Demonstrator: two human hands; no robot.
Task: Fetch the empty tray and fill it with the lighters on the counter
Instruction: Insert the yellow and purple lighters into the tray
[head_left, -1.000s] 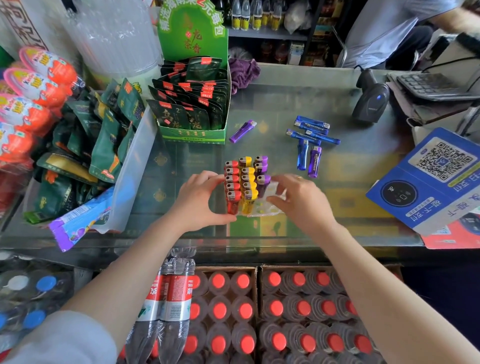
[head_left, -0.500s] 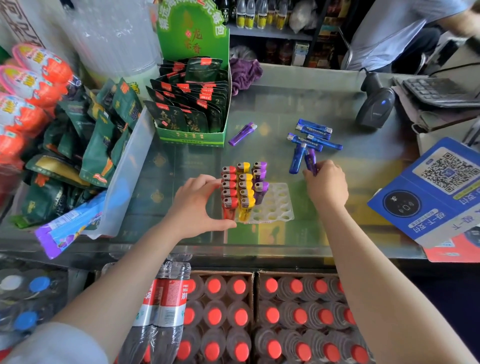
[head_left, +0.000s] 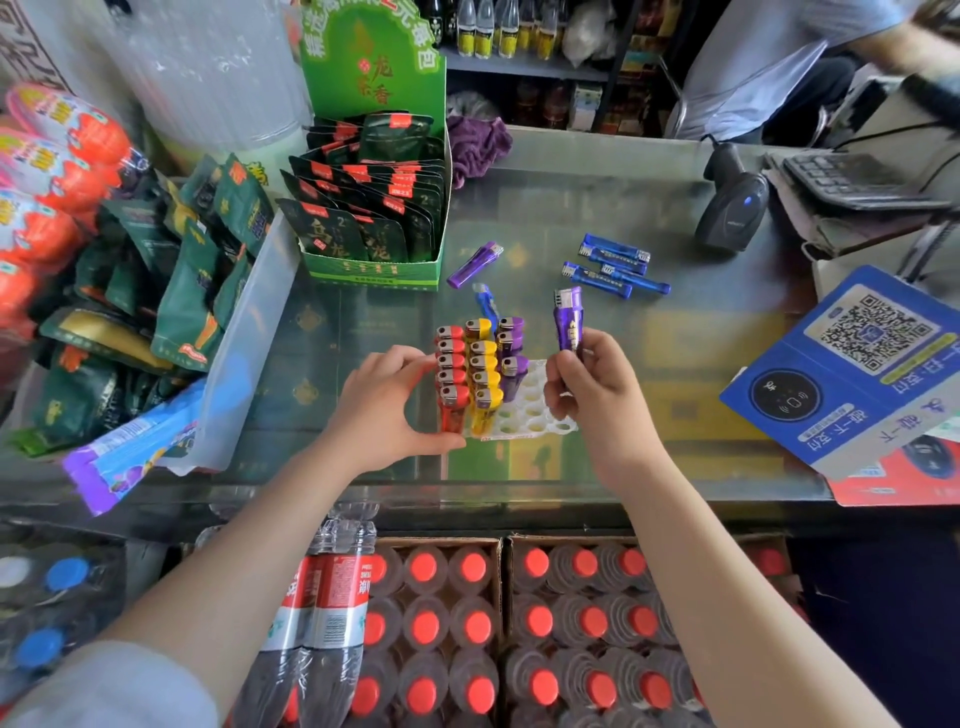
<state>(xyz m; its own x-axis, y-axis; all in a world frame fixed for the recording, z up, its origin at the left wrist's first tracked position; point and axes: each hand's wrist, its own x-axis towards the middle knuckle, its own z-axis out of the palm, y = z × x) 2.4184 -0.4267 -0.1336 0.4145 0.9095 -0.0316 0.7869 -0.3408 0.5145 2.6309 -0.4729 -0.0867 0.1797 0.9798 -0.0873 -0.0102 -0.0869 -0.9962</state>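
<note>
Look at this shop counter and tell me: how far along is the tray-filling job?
Done: the tray is on the counter, with red, yellow and purple lighters standing in its left slots. In hand: the left hand steadies the tray while the right hand holds a purple lighter upright above it. Left: the right slots are empty, and a purple lighter and several blue lighters lie loose.

Tray (head_left: 540, 415) sits on the counter (head_left: 649, 218) — loose lighters (head_left: 613, 265) behind it, scanner (head_left: 732, 208) far right.
</note>
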